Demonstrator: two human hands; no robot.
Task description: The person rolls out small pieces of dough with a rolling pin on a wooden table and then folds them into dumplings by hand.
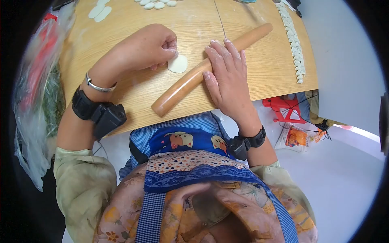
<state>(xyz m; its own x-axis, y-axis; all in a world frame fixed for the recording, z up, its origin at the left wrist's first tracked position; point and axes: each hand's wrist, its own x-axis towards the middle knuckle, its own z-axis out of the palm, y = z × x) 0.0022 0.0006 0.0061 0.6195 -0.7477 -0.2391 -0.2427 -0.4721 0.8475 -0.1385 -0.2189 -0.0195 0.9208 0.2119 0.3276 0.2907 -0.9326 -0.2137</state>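
A small round dough wrapper [177, 64] lies on the wooden table, its upper edge at the fingertips of my left hand [152, 45]. The left fingers are curled and pinched together at that edge. My right hand [227, 71] rests palm down across a wooden rolling pin [178, 92], with its fingers stretched out over the pin and the thumb on the near side. The pin lies diagonally, its near end beside the wrapper. Flour dusts the fingers of my right hand.
Several flattened dough pieces [159, 5] lie at the table's far edge, and oval wrappers [100, 11] at the far left. A long row of folded dumplings [292, 40] runs along the right side. A plastic bag [34, 93] hangs at the left; a red stool [285, 109] stands below.
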